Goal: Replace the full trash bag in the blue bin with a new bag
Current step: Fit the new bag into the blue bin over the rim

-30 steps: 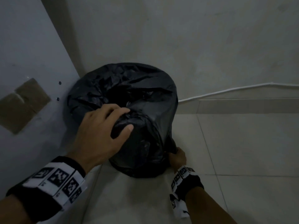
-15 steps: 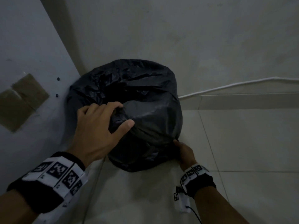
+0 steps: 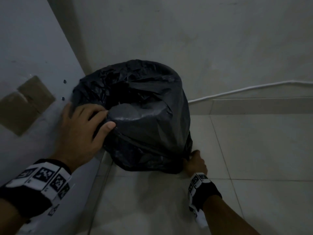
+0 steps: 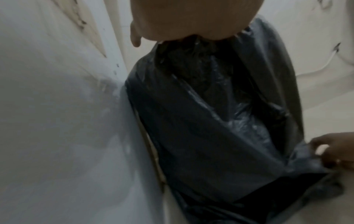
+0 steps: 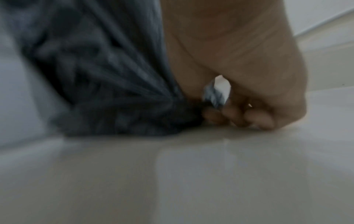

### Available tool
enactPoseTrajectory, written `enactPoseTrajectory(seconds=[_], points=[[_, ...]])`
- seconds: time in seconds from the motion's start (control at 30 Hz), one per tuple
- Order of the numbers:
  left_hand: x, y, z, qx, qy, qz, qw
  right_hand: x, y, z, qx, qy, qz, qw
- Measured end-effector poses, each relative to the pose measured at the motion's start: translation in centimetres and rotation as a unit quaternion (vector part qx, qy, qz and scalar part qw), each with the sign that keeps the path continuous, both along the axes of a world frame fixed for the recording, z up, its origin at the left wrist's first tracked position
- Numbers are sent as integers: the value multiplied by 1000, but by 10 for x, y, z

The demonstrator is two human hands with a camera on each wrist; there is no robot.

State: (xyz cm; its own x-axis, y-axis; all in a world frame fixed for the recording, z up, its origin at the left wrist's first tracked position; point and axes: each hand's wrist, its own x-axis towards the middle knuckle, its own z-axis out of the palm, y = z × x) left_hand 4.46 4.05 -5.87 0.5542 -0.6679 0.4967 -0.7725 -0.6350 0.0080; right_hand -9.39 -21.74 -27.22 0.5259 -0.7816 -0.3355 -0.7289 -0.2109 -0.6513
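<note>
A black trash bag (image 3: 149, 133) drapes over a round bin in the corner; the bin itself is hidden under the plastic. My left hand (image 3: 81, 126) grips the near-left rim, fingers curled over the edge and thumb on the outside. In the left wrist view the bag (image 4: 220, 121) hangs below my palm (image 4: 191, 18). My right hand (image 3: 194, 160) is low at the bag's bottom right, by the floor. The right wrist view shows its fingers (image 5: 239, 118) pinching gathered black plastic (image 5: 107, 91) just above the tiles.
A grey panel (image 3: 33, 48) with brown tape patches (image 3: 25, 102) stands against the bin's left side. The back wall is close behind. A white cable (image 3: 245, 89) runs along the wall base at right. Pale floor tiles (image 3: 254, 150) spread to the right and front.
My right hand has slid rightward along the bag's bottom edge, keeping hold of the plastic. My left hand has shifted left along the rim, and the bag's dark opening now shows.
</note>
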Motion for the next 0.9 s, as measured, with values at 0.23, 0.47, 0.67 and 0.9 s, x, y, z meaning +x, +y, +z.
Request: enactPoseTrajectory(seconds=[0.23,0.47,0.67,0.9], points=[[-17,-21,-4,-84,63,-43,994,12,-3,60,-48,-373,-80,923],[-19,-32,0,-59,68,-48,995,23,31,158,-133,-509,100,845],[-16,-24,3,-39,78,-74,993,28,40,166,-165,-488,128,847],[-11,-16,8,-48,89,-74,992,32,12,164,-141,-455,36,879]])
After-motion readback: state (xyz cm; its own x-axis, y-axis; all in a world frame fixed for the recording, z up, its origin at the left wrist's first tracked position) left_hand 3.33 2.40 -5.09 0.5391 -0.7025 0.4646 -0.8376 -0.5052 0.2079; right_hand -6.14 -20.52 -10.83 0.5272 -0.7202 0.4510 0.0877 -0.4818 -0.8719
